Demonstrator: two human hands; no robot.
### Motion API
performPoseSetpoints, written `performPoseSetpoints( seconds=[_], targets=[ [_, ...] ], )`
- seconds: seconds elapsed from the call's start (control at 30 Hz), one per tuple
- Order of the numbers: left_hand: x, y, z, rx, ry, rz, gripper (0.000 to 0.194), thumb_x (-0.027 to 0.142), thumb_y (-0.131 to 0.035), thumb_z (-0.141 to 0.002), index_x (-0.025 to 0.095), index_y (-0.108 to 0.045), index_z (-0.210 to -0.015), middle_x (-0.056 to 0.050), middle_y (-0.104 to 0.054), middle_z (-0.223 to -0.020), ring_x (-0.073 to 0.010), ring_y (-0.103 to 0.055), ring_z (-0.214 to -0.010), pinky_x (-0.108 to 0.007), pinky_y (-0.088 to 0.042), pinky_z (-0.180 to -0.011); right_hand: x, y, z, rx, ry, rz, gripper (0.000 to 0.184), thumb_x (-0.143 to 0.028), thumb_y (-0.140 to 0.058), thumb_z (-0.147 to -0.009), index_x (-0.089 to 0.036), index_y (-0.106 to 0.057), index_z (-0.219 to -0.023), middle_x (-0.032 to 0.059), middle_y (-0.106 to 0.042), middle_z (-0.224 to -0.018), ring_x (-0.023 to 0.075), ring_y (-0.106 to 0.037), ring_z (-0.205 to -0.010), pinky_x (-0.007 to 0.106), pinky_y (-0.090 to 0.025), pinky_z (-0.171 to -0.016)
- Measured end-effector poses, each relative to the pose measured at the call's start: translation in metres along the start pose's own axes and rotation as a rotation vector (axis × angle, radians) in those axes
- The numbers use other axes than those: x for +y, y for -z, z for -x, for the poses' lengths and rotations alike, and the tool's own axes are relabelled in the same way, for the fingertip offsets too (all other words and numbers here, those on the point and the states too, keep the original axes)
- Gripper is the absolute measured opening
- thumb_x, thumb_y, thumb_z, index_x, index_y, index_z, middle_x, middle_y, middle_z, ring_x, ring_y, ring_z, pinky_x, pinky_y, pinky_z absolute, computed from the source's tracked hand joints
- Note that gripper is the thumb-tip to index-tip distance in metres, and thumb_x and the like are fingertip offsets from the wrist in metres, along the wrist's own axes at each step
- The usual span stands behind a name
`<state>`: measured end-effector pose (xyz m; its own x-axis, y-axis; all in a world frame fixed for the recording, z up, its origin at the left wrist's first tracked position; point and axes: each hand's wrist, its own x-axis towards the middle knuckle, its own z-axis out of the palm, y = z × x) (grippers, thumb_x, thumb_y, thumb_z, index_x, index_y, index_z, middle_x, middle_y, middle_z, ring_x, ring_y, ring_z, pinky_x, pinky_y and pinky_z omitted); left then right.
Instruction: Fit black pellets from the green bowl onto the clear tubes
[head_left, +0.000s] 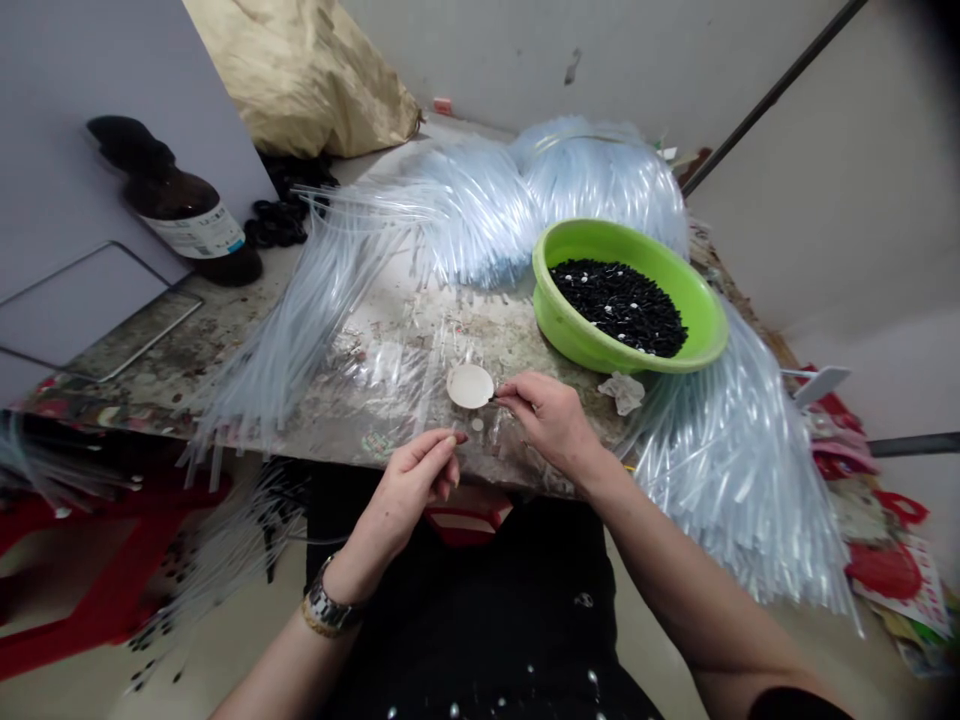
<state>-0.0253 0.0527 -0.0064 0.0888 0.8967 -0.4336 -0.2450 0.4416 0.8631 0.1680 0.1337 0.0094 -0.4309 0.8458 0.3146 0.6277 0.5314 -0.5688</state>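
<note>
My right hand (pixel 546 418) pinches a small black piece (pixel 493 398) between thumb and fingertips, with its tip at the right rim of a small round white dish (pixel 470 386). The dish appears to hold a pale liquid, though its contents are hard to tell. Just left of it and nearer to me, my left hand (pixel 418 478) has thumb and forefinger pressed together; whatever is between them, if anything, is too small to make out. Behind my right hand stands a green basin (pixel 574 335) filled with many black pieces (pixel 622 305) like the one I hold, a few white bits among them.
Bundles of clear plastic tubes lie at the back (pixel 480 210), on the left (pixel 292 320) and over the right edge (pixel 742 470) of the stained table (pixel 405 390). A brown bottle (pixel 191 225), a wire frame (pixel 154 345) and crumpled tissue (pixel 622 392) are nearby.
</note>
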Motion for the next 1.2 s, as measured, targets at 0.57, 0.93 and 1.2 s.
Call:
performPoseSetpoints(
  seconds=[0.57,0.93,1.2],
  targets=[
    [-0.005,0.000,-0.006,-0.090,-0.037,0.087,0.025,0.038,-0.065,-0.086,0.015,-0.058,-0.077,0.003,-0.056,-0.061,-0.0054,-0.043,-0.049,-0.017,-0.028,-0.045,-0.042,-0.014,0.022,-0.095,0.067,-0.140,0.010,-0.015,-0.058,-0.091,-0.017,-0.065,-0.084,0.0046,-0.068,-0.082,0.0163,-0.063,-0.077,0.027,-0.048,-0.072],
    [-0.008,-0.004,-0.005,-0.091,0.008,0.147,0.024,0.036,-0.067,-0.083,0.015,-0.058,-0.075,0.004,-0.055,-0.058,-0.0045,-0.041,-0.047,-0.015,-0.026,-0.043,-0.043,-0.021,0.033,-0.016,0.014,-0.194,0.010,-0.012,-0.060,-0.089,-0.017,-0.066,-0.084,0.0033,-0.067,-0.076,0.0150,-0.061,-0.073,0.025,-0.045,-0.069],
    [-0.011,-0.009,-0.007,-0.028,-0.040,0.076,0.024,0.036,-0.065,-0.084,0.016,-0.057,-0.075,0.004,-0.055,-0.059,-0.0054,-0.043,-0.048,-0.016,-0.030,-0.045,-0.042,-0.019,0.033,-0.026,0.008,-0.145,0.012,-0.011,-0.058,-0.090,-0.017,-0.065,-0.082,0.0037,-0.067,-0.076,0.0159,-0.062,-0.073,0.026,-0.046,-0.069]
  ],
)
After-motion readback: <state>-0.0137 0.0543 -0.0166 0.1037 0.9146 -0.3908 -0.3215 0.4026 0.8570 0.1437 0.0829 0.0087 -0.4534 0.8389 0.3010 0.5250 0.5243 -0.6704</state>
